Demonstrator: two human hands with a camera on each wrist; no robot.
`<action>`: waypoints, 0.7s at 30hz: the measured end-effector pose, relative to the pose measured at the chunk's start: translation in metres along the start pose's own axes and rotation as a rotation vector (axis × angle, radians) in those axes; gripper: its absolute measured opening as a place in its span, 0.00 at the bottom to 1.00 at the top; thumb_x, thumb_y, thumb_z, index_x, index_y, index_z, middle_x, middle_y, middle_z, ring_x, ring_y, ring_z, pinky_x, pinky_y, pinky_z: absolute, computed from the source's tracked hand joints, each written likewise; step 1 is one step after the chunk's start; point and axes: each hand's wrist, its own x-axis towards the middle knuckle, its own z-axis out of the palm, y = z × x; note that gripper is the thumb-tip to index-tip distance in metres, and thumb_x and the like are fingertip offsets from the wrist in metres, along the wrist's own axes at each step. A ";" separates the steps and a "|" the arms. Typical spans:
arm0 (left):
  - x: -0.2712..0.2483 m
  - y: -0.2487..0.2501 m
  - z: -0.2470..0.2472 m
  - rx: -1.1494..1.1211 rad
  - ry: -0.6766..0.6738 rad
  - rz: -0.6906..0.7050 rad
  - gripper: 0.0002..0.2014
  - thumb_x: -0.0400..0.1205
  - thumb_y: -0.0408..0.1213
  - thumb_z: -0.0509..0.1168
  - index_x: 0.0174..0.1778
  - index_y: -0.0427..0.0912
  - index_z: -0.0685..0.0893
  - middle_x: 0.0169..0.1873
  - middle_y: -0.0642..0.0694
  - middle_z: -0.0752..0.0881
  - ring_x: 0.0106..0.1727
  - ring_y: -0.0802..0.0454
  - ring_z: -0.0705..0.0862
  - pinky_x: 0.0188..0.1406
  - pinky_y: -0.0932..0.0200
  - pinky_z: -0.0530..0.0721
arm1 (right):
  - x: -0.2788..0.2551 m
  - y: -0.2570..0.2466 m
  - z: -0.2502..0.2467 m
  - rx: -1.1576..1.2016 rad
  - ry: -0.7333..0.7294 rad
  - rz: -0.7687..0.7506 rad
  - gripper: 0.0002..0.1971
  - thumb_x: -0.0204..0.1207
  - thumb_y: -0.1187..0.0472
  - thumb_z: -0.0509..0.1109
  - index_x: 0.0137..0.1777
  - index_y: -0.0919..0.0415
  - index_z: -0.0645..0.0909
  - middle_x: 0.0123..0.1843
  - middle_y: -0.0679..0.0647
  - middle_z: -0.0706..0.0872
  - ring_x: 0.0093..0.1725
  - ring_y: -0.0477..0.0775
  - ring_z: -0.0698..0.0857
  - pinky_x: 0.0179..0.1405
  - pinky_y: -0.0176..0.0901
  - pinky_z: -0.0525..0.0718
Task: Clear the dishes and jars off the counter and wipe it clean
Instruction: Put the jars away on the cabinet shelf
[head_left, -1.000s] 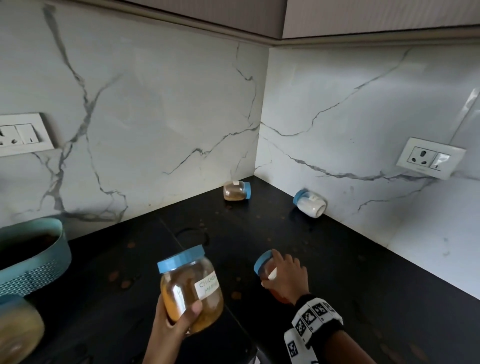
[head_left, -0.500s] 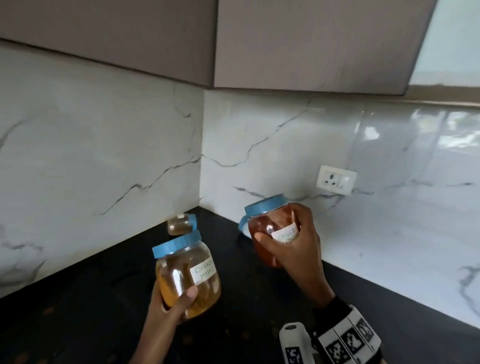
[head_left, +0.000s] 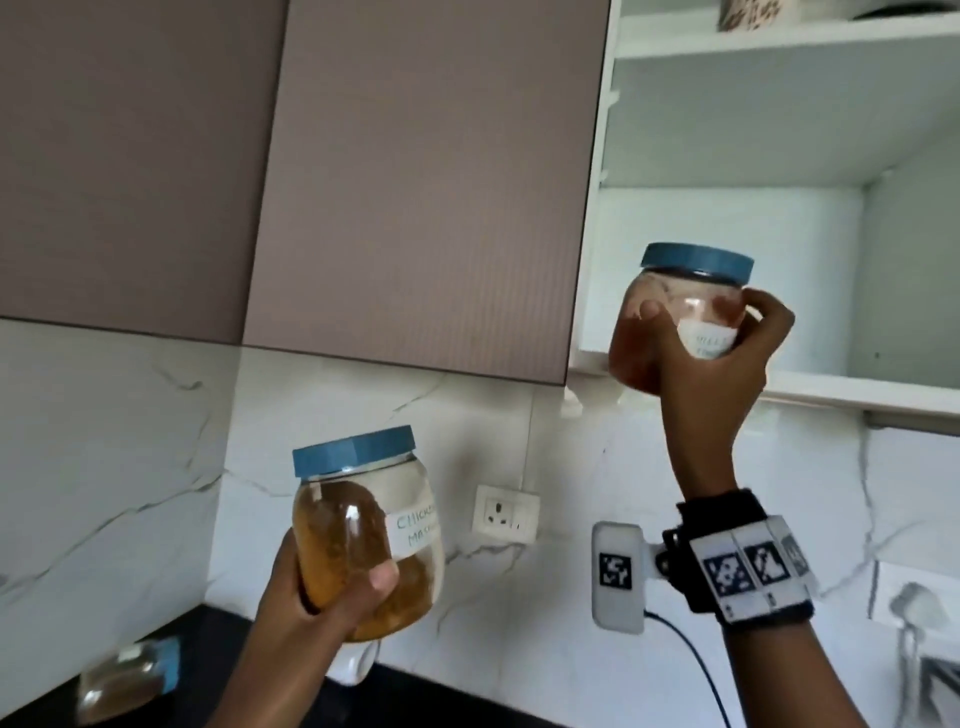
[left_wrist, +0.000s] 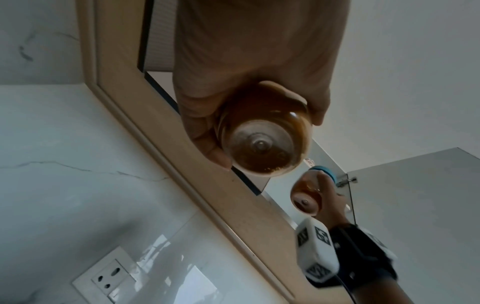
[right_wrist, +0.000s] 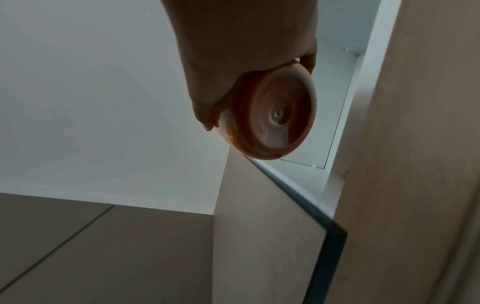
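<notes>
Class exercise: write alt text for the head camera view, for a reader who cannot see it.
Two hands each hold a blue-lidded jar: the right hand lifts a reddish jar toward an open white cupboard, while the left hand holds an orange-brown jar lower.

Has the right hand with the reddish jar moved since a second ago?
Yes. The right hand has lifted the reddish jar off the black counter, up to the open cabinet's bottom shelf.
</notes>
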 end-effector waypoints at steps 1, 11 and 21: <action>0.004 -0.002 0.005 0.000 -0.016 0.011 0.53 0.26 0.68 0.77 0.52 0.60 0.78 0.42 0.62 0.90 0.44 0.60 0.89 0.26 0.72 0.83 | 0.015 0.004 0.006 -0.021 0.003 -0.031 0.32 0.61 0.43 0.77 0.60 0.46 0.64 0.59 0.51 0.79 0.56 0.52 0.82 0.52 0.40 0.82; 0.029 -0.005 0.032 0.067 -0.136 -0.002 0.57 0.20 0.69 0.74 0.51 0.62 0.74 0.35 0.76 0.86 0.37 0.72 0.86 0.27 0.70 0.80 | 0.060 0.064 0.065 -0.577 -0.166 0.015 0.40 0.67 0.36 0.71 0.70 0.63 0.65 0.63 0.62 0.78 0.64 0.67 0.76 0.57 0.59 0.77; 0.040 -0.008 0.058 0.065 -0.182 0.021 0.56 0.25 0.72 0.74 0.54 0.61 0.74 0.39 0.78 0.85 0.43 0.75 0.85 0.27 0.74 0.82 | 0.057 0.070 0.068 -0.821 -0.221 -0.098 0.34 0.76 0.42 0.63 0.73 0.67 0.64 0.64 0.66 0.75 0.61 0.69 0.76 0.53 0.58 0.76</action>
